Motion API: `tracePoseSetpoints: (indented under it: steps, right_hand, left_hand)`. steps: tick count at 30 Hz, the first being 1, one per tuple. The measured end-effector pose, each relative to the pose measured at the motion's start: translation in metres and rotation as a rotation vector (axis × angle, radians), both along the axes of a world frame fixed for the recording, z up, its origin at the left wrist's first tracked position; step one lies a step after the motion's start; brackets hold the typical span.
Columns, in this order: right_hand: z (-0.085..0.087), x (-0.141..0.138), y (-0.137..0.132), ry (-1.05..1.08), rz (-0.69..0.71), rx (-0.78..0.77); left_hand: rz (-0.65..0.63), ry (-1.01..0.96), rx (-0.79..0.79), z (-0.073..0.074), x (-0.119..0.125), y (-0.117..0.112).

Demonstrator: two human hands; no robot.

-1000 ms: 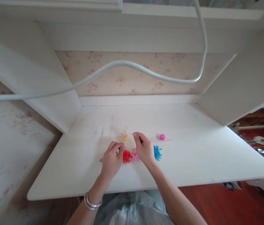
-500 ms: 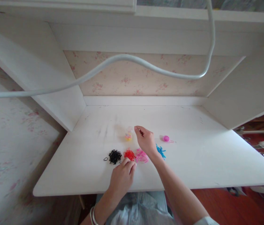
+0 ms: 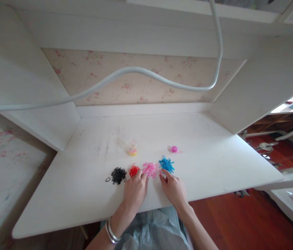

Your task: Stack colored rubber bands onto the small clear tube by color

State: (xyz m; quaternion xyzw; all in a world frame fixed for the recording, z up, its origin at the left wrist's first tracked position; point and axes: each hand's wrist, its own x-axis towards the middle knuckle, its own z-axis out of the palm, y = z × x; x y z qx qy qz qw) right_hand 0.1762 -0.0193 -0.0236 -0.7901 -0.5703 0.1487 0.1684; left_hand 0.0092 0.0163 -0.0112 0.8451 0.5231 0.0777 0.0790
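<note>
Four small piles of rubber bands lie in a row: black bands point(image 3: 118, 176), red bands point(image 3: 134, 170), pink bands point(image 3: 150, 169) and blue bands point(image 3: 166, 164). My left hand point(image 3: 136, 189) rests at the near edge of the red and pink piles, its fingers curled together and covering part of them. Just right of the pink pile, below the blue one, my right hand point(image 3: 173, 189) has thumb and fingers drawn together. Whatever either hand pinches is too small to make out. Behind the red pile stands a small clear container point(image 3: 133, 147) with yellow and pink at its bottom.
A round magenta object point(image 3: 174, 149) with a thin pink loop lies behind the blue bands. One loose black band point(image 3: 107, 179) sits left of its pile. A white cable point(image 3: 136, 70) crosses above the white desk point(image 3: 65, 194). Side panels and a wallpapered back enclose it.
My right hand has come down and back from beside the clear container to the near side of the pink and blue piles. My left hand stays by the red pile. The view has shifted.
</note>
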Motion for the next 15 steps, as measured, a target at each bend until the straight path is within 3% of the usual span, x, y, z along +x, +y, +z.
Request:
tracePoseSetpoints:
  steps: [5, 15]
  right_hand:
    - [-0.006, -0.004, 0.0, -0.107, 0.027, -0.014]
    - [-0.006, 0.001, 0.001, -0.05, 0.005, -0.087]
  left_hand:
    - [-0.014, 0.025, 0.018, 0.0, -0.004, 0.002]
    - [0.07, 0.057, 0.026, 0.0, -0.013, -0.002]
